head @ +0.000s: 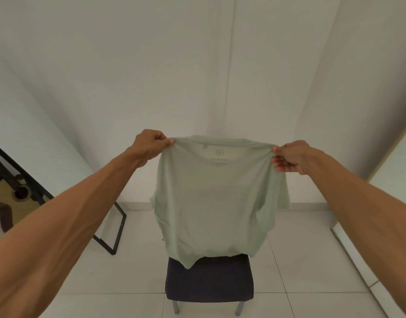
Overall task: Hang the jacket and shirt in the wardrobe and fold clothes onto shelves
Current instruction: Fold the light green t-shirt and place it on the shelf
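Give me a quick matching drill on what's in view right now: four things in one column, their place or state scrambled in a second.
Things:
1. T-shirt
2. Chair
3. Guitar
4. Left hand

Places or states:
A. Stands on the tiled floor, dark seat facing the camera
B. Pinches one shoulder of the pale green cloth
C. Held up spread in the air, hem hanging down to the seat
D. At the far left edge, behind a black frame

Pairs: 1-C, 2-A, 3-D, 4-B. The right hand grips the other shoulder.
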